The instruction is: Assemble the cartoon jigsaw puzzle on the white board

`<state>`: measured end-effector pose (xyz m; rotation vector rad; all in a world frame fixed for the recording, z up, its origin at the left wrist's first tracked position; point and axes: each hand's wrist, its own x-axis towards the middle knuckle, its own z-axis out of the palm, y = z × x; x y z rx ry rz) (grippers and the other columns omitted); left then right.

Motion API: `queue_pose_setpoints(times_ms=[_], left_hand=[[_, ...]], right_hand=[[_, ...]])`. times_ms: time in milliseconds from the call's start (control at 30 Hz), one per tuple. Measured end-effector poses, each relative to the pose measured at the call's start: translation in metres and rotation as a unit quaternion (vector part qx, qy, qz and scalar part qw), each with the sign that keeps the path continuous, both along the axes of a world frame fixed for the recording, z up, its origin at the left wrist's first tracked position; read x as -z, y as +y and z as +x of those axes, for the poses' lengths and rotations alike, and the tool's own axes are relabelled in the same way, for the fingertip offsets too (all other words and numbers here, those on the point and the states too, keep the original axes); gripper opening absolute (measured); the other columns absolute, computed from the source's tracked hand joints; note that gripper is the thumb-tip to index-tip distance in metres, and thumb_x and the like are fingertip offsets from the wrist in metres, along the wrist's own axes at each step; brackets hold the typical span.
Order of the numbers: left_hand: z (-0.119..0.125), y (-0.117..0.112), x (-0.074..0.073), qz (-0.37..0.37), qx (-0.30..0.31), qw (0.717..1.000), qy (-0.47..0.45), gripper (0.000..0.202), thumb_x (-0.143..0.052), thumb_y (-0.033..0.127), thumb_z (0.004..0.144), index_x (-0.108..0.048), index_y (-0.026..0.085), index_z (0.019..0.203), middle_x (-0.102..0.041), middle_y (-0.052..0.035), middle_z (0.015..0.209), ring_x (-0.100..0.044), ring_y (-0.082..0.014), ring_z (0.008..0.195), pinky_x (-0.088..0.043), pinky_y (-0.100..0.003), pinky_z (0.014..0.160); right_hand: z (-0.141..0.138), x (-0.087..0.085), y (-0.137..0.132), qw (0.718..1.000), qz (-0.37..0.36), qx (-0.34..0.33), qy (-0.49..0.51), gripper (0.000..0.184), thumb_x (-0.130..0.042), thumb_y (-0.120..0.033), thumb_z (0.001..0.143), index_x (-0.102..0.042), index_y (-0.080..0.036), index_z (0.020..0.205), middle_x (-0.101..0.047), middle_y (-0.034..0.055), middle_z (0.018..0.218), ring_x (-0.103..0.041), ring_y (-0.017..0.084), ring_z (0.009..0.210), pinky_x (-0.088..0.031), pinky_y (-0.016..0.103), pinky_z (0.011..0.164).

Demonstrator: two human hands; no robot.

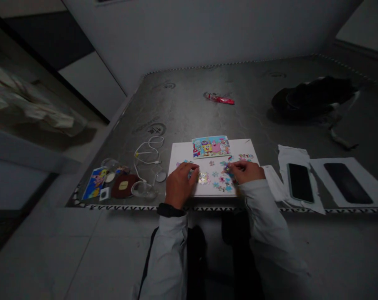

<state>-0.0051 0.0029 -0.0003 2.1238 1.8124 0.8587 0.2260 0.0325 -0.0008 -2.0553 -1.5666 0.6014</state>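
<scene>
A white sheet (239, 146) lies at the near edge of a grey mattress, with several small coloured puzzle pieces (214, 174) scattered on it. A cartoon picture card (210, 146) rests at the sheet's far side. My left hand (179, 183) sits on the sheet's left part, fingers curled and pinching at a piece near its fingertips. My right hand (245, 171) rests on the right part, fingers bent down onto a small piece.
Left of the sheet are a white cable (148, 156), a round brown item (123, 186), a cartoon box (95, 182). Two dark phones (300, 182) (347, 182) lie on white paper at right. A red wrapper (220, 99) and a dark garment (311, 98) lie farther back.
</scene>
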Motion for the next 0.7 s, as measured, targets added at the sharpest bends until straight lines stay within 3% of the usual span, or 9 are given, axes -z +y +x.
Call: queue_pose_setpoints(times_ms=[133, 300, 467, 700], left_hand=[[0.000, -0.001, 0.000, 0.011, -0.013, 1.000, -0.003, 0.014, -0.057, 0.027, 0.096, -0.070, 0.022, 0.100, -0.073, -0.0016, 0.102, -0.068, -0.0160, 0.089, -0.048, -0.027, 0.076], [0.000, -0.001, 0.001, 0.007, -0.012, 1.000, -0.006, 0.014, -0.057, 0.028, 0.097, -0.070, 0.022, 0.099, -0.073, -0.0016, 0.101, -0.067, -0.0155, 0.086, -0.048, -0.027, 0.077], [0.000, -0.001, -0.003, -0.007, -0.009, 0.999, -0.034, 0.016, -0.057, 0.026, 0.096, -0.071, 0.022, 0.101, -0.074, -0.0028, 0.102, -0.067, -0.0161, 0.089, -0.049, -0.027, 0.079], [0.003, 0.001, -0.001, -0.073, 0.010, 0.984, -0.160, 0.020, -0.057, 0.027, 0.096, -0.075, 0.024, 0.102, -0.078, -0.0010, 0.101, -0.069, -0.0158, 0.084, -0.051, -0.028, 0.082]], right_hand=[[-0.018, 0.008, -0.001, 0.999, -0.019, -0.038, -0.033, 0.030, -0.061, -0.049, 0.080, -0.080, -0.026, 0.084, -0.076, 0.0043, 0.079, -0.068, 0.024, 0.077, -0.044, 0.035, 0.068], [-0.024, 0.014, 0.002, 0.997, -0.027, -0.035, -0.056, 0.031, -0.060, -0.051, 0.081, -0.080, -0.027, 0.084, -0.076, 0.0043, 0.080, -0.069, 0.025, 0.079, -0.045, 0.038, 0.074], [-0.029, 0.020, 0.005, 0.996, 0.007, -0.085, 0.030, 0.034, -0.062, -0.053, 0.080, -0.080, -0.025, 0.085, -0.076, 0.0042, 0.075, -0.068, 0.022, 0.073, -0.047, 0.033, 0.069], [-0.055, 0.025, -0.003, 0.979, 0.081, -0.164, 0.088, 0.027, -0.062, -0.047, 0.083, -0.079, -0.027, 0.081, -0.077, 0.0009, 0.081, -0.066, 0.019, 0.071, -0.046, 0.033, 0.071]])
